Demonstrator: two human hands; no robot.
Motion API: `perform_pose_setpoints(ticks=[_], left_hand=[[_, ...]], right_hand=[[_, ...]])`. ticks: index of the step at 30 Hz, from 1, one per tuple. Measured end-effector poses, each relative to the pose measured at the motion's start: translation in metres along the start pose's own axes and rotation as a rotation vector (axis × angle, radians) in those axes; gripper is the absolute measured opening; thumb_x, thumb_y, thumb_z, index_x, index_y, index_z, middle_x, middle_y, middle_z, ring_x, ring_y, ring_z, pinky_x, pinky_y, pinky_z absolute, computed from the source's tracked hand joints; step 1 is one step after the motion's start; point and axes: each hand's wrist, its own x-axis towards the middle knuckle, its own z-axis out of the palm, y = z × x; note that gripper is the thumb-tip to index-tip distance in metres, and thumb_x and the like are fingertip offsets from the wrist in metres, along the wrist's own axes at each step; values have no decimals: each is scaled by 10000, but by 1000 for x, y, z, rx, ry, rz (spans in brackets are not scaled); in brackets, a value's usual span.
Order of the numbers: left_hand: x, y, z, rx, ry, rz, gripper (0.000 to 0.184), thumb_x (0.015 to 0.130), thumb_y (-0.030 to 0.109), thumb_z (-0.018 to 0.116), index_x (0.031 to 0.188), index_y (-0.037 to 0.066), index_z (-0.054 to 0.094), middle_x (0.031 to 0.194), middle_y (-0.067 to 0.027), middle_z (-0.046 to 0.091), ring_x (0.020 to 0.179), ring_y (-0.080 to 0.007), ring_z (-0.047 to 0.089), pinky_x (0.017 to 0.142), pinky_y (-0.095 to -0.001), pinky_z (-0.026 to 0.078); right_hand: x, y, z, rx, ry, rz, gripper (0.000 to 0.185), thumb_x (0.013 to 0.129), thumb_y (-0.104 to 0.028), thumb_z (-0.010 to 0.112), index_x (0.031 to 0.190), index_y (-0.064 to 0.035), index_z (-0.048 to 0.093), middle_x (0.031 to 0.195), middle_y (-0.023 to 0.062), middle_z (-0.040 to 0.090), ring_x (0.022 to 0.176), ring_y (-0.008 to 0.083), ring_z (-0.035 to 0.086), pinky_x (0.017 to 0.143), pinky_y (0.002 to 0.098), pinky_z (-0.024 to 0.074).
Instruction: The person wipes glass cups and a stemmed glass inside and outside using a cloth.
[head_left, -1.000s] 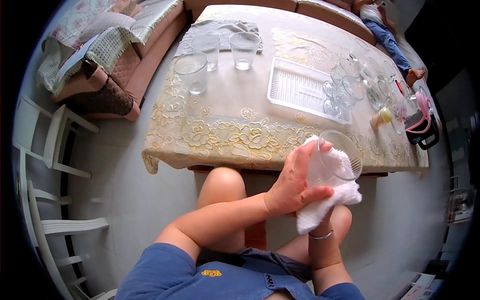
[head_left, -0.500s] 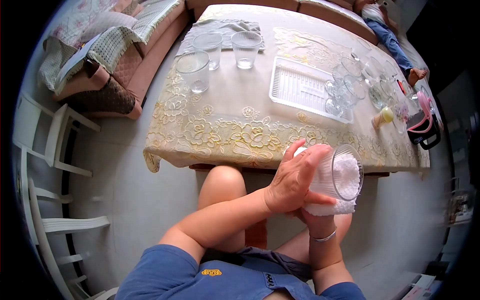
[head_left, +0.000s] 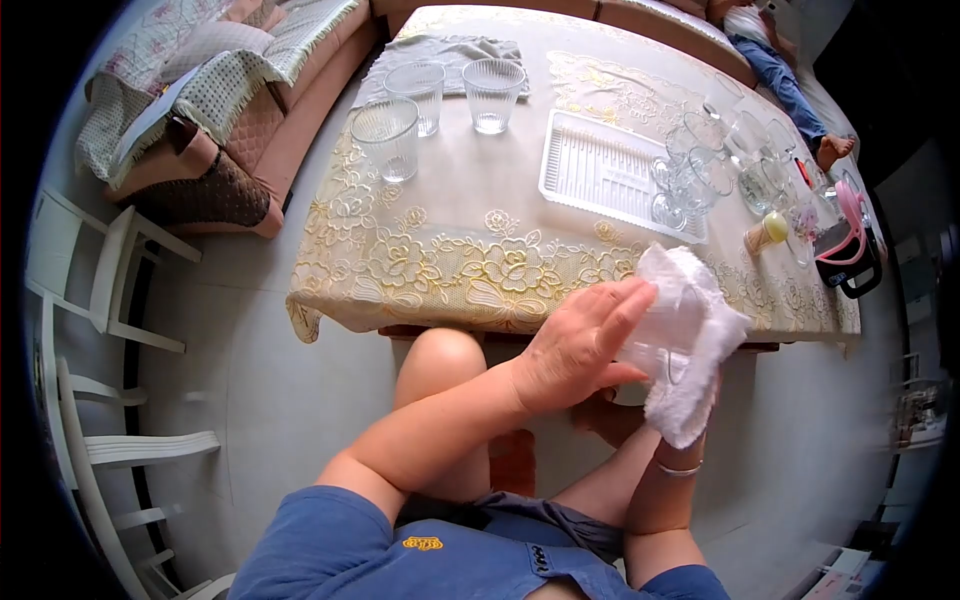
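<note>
In front of my knees, a clear ribbed glass point(head_left: 665, 330) is held above the floor near the table's front edge. My left hand point(head_left: 575, 345) grips its near end, thumb below and fingers above. A fluffy white cloth point(head_left: 690, 400) wraps the other end of the glass and covers its rim. My right hand point(head_left: 714, 390) presses the cloth from the right side; most of its fingers are hidden behind the cloth. A bracelet point(head_left: 680, 469) circles the right wrist.
Three clear glasses point(head_left: 493, 100) stand at the table's left, near a grey cloth point(head_left: 455, 55). A white ribbed tray point(head_left: 590, 180) lies mid-table. Several glass vessels point(head_left: 765, 185), a yellow-topped jar point(head_left: 765, 235) and a black-and-pink item point(head_left: 850, 250) crowd the right. Another person's leg point(head_left: 780, 90) shows behind.
The white cloth has come up over the glass rim, with my right hand moving to the right and round it. My left hand has shifted slightly left, still on the glass.
</note>
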Motion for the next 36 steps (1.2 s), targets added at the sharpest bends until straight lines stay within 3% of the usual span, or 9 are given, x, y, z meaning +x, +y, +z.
perform_pose_setpoints(ticks=[2,7,15,20,22,28,32,34,36], left_hand=[[1,-1,-6,50,-74,50,776,591,203,747,1247,44,362,1175,-168,466,1026,-329,490,872,-398,395],[0,-2,-14,244,-231,252,682,602,276,693,1209,83,446,1149,-104,496,976,-256,508,844,-375,395],[3,1,-20,193,-253,226,755,544,315,729,1199,66,452,1112,-109,510,935,-252,539,810,-357,440],[2,5,-30,-135,-468,-57,727,596,331,751,1201,77,439,1177,-169,433,860,-310,574,722,-363,487],[3,2,-32,-190,-589,-149,723,621,342,742,1213,84,417,1204,-176,396,924,-340,551,782,-370,467],[3,-5,-33,-663,-641,-449,822,633,271,739,1310,110,301,1225,-142,405,1076,-301,485,894,-348,404],[0,-4,-27,-590,-553,-355,861,611,258,757,1322,120,291,1224,-153,415,1026,-318,515,868,-354,430],[3,4,-28,-328,-546,-177,876,592,246,766,1320,128,292,1209,-163,431,933,-334,551,800,-362,473],[1,9,-23,-244,-454,-73,839,567,231,768,1291,135,354,1202,-161,445,868,-329,572,735,-361,500]], right_hand=[[0,-3,-4,589,-121,87,434,873,-183,516,1232,10,369,1164,113,498,1015,214,515,881,338,423],[8,2,7,381,-193,315,238,762,-120,666,955,-16,573,835,24,609,717,94,563,595,244,485],[8,12,6,188,-245,197,188,750,-82,660,906,-26,572,834,16,609,723,80,556,622,241,480],[3,15,10,164,-200,151,195,738,-58,660,902,-30,558,833,17,612,723,77,551,623,230,470],[1,17,9,13,-192,-8,205,735,-48,654,910,-24,550,841,34,618,739,76,552,629,232,472],[-8,47,8,214,-142,246,202,744,-13,628,930,9,552,844,72,631,750,120,596,649,259,495],[-2,21,10,110,-189,95,200,749,-9,617,937,3,550,861,59,618,756,102,576,642,249,484],[1,18,9,-50,-227,-109,166,766,-9,590,927,-10,550,860,36,597,759,83,549,644,232,469],[4,27,8,282,-244,176,122,803,-46,546,923,-25,550,846,20,580,748,74,530,626,220,457]])
